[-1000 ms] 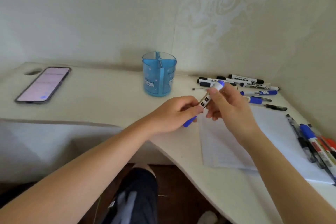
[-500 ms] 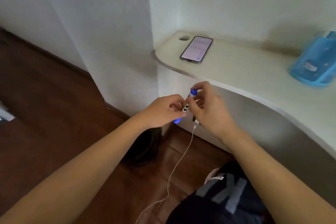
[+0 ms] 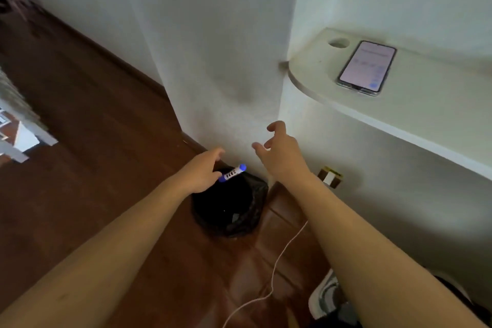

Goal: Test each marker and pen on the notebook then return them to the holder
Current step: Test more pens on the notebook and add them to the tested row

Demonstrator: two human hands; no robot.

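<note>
My left hand (image 3: 201,172) touches 1 marker (image 3: 232,173) over the bin (image 3: 239,226), 6 o'clock; grip unclear. Right hand (image 3: 279,154) spread, empty. Return to holder pending, I judge.

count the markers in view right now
1. The marker is at the tip of the left hand, over the black bin. Whether the hand grips it is unclear. More may lie outside the frame.

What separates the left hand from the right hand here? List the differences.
The left hand is over the black bin, a blue marker at its fingertips, grip unclear; the right hand is beside the wall, touching nothing. The left hand sits lower in view than the right hand. Both reach forward, fingers apart.
</note>
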